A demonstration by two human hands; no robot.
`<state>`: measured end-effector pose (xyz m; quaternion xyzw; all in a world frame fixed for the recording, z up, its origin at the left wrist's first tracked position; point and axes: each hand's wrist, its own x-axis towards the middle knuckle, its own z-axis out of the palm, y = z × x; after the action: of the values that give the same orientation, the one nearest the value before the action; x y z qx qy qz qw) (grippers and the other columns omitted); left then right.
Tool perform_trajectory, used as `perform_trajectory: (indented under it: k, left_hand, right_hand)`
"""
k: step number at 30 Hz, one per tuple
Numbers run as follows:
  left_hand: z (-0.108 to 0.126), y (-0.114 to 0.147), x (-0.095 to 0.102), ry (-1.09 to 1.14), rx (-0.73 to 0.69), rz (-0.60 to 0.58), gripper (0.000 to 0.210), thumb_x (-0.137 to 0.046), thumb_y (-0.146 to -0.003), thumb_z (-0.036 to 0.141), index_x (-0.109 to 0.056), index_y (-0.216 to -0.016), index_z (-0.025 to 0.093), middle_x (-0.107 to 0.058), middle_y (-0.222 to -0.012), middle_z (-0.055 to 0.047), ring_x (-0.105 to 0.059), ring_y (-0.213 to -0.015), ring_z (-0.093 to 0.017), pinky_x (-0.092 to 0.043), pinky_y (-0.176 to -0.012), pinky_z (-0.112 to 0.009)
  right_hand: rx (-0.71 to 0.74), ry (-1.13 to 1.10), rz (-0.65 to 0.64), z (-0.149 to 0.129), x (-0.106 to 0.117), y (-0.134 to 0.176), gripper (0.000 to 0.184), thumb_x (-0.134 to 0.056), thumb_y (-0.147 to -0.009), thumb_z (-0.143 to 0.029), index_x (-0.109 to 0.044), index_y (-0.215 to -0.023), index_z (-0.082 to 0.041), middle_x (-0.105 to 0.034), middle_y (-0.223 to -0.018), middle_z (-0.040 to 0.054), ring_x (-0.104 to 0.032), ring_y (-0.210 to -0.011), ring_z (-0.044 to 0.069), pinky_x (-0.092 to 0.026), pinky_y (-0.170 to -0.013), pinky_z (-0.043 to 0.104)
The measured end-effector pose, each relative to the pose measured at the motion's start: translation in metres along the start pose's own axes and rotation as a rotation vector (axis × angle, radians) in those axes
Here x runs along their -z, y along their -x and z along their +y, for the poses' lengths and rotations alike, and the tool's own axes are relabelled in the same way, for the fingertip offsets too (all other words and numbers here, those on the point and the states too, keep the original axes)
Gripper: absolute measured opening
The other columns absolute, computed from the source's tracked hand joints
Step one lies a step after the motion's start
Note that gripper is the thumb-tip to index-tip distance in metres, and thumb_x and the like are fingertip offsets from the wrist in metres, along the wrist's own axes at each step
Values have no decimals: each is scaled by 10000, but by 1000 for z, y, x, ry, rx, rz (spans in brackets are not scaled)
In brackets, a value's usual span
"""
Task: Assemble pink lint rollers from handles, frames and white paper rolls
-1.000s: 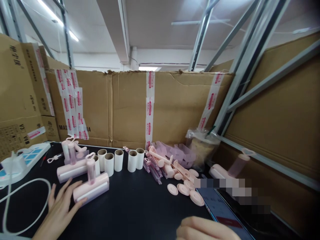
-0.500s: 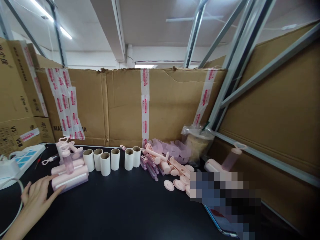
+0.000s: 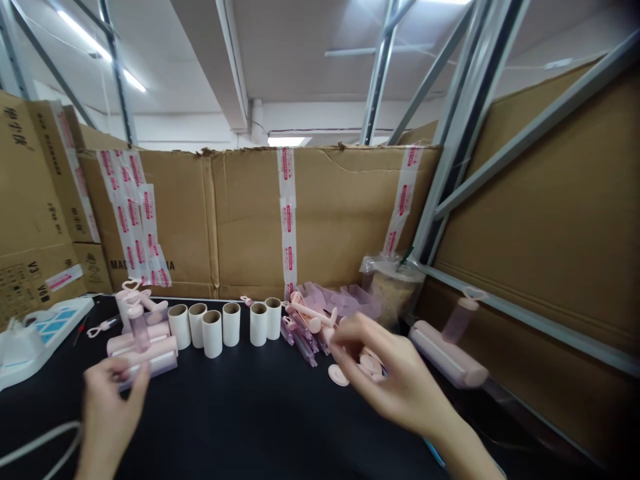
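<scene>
My left hand [image 3: 113, 403] is at the front of the left group of pink lint rollers. Its thumb and fingers are apart beside the end of the nearest lint roller [image 3: 153, 357], which lies on its side with its short handle upright. My right hand [image 3: 395, 373] is curved over the pile of pink plastic parts [image 3: 320, 320]. Its fingertips, blurred by motion, are close to the pink handles, and whether they grip one is unclear. Pale pink discs [image 3: 339, 375] lie under and beside this hand. Several white cardboard-core rolls [image 3: 213, 335] stand upright between the hands.
Another lint roller [image 3: 450, 357] lies at the right. A drink cup in a plastic bag [image 3: 395, 287] stands at the back right. To the left are a white power strip [image 3: 55, 333] and a loose cable [image 3: 65, 433]. Cardboard walls [image 3: 245, 220] enclose the black table [image 3: 240, 420].
My right hand has come in from the lower right, over the pink parts. My left hand has moved right and its fingers have drawn in from lying along the roller. The view has shifted slightly.
</scene>
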<state>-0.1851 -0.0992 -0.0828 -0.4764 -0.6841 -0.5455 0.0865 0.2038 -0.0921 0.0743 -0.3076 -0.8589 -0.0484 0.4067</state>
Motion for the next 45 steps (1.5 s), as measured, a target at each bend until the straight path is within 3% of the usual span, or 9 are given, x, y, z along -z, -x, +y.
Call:
perform_trajectory:
  k: [3,5,9,15,18,24,31,39,45]
  left_hand:
    - [73,16,-37,185,-134,-283,299,-461,-825,497,-385,-869,211,-489,-743,-8,-568,-670,-198,-492,-676,-346]
    - [111,22,-57,183,-239,-477,302,-487,-829,477,-403,-931,206,-513,-746,-4,-577,-663,-188,-487,-665,-333]
    - [144,19,-87,160,-438,-527,269,-524,-818,433,-436,-942,212,-516,-717,13,-585,-659,-195,-478,-646,-339]
    - [143,5,-129,207,-443,-332,377,-436,-861,257,-265,-1179,150,-460,-1084,-142,-554,-974,-244,-471,-810,-431]
    - [137,8,-135,220,-492,-305,363,-455,-848,233,-284,-1159,156,-439,-1108,-148,-539,-1001,-251,-464,-837,-450]
    - [130,20,-120,232,-683,-457,158,-429,-855,206,-405,-1011,201,-515,-879,-27,-601,-732,-166,-522,-656,-306]
    - [134,26,-114,212,-766,-564,172,-412,-860,181,-435,-1029,193,-542,-967,-56,-616,-820,-189,-535,-692,-327]
    - [136,25,-112,175,-753,-649,172,-424,-859,180,-452,-1027,195,-550,-1003,-50,-619,-819,-185,-530,-725,-331]
    - [135,30,-113,171,-739,-730,146,-441,-845,181,-505,-976,198,-555,-954,-42,-606,-779,-203,-509,-725,-367]
  right_hand:
    - [-248,5,-62,45,-29,-17,143,-478,-878,-338,-531,-807,-226,-621,-773,21,-593,-663,153,-451,-590,256]
    - [-302,34,-104,76,-46,-19,178,-469,-866,-364,-542,-797,-217,-625,-787,21,-597,-660,158,-458,-617,275]
    - [-353,73,-120,120,-56,-14,141,-488,-807,-297,-577,-770,-195,-644,-758,37,-612,-691,188,-465,-618,292]
    - [-361,108,-238,129,-51,4,119,-511,-779,-273,-609,-763,-207,-667,-725,15,-619,-626,171,-463,-576,266]
    - [-340,145,-275,129,-53,6,117,-512,-788,-271,-614,-782,-213,-661,-754,12,-628,-651,167,-473,-613,262]
    - [-413,402,-178,148,-61,-29,244,-495,-806,-261,-597,-1006,-164,-605,-1008,133,-593,-918,265,-430,-794,354]
    - [-401,631,-256,147,-83,-47,439,-523,-796,-496,-593,-1035,-135,-602,-971,164,-568,-888,299,-375,-740,352]
    - [-238,683,-389,131,-79,-20,61,-557,-689,-205,-607,-696,-170,-629,-820,111,-532,-831,261,-320,-691,321]
    - [-228,637,-386,138,-83,-13,206,-467,-697,-60,-603,-812,-164,-666,-774,92,-549,-785,241,-309,-671,310]
